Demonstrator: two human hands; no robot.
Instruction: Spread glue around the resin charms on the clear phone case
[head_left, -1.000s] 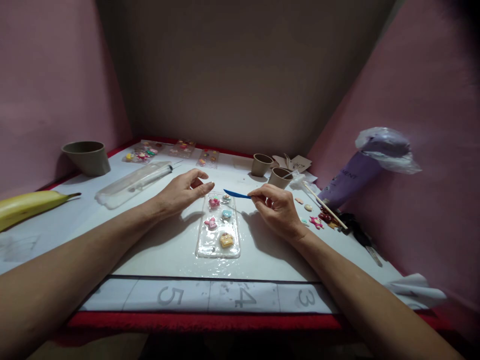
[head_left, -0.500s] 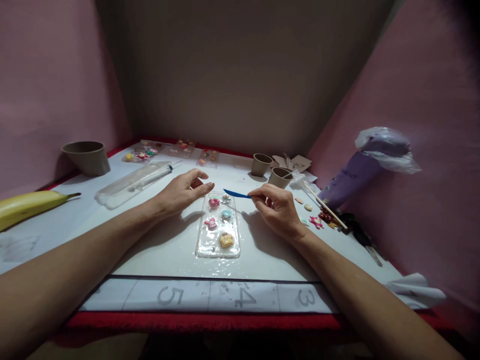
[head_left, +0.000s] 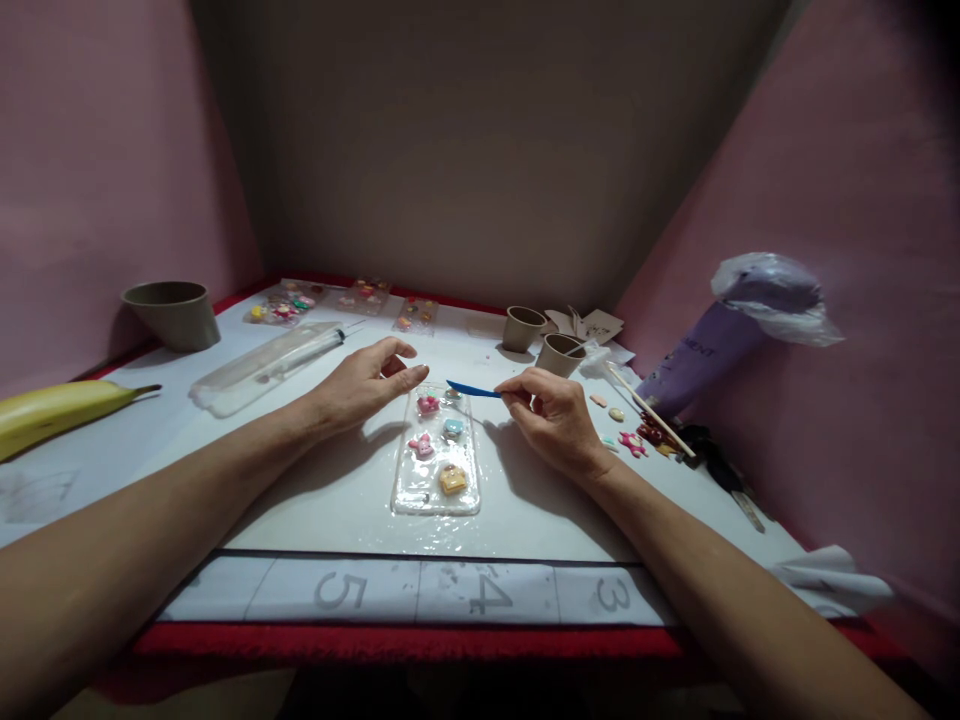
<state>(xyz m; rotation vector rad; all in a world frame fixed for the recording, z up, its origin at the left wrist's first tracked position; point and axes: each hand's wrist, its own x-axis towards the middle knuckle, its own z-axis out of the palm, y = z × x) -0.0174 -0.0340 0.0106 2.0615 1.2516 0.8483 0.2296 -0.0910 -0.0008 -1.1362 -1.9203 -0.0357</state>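
Observation:
Between thumb and fingers of my right hand (head_left: 551, 415) is a small blue plastic knife (head_left: 474, 389), its blade pointing left over the far end of a clear phone case (head_left: 439, 497). The case lies flat on a white board, coated in something wet and glossy. On it sit several small charms, among them a yellow one (head_left: 453, 480), a light blue one (head_left: 453, 429) and pink ones (head_left: 422, 446). My left hand (head_left: 375, 378) hovers by the case's far left corner, fingers apart, holding nothing.
At the left are a banana (head_left: 67, 412), a grey-brown cup (head_left: 174, 316) and a syringe (head_left: 315, 345) on a clear bag. Decorated cases (head_left: 416, 315) lie at the back. To the right stand two cups (head_left: 523, 330), a wooden stick (head_left: 651, 412), loose charms (head_left: 632, 444) and a purple container (head_left: 701, 350).
Almost nothing differs. The blue knife's tip has dipped very slightly towards the case; both hands stay in the same place.

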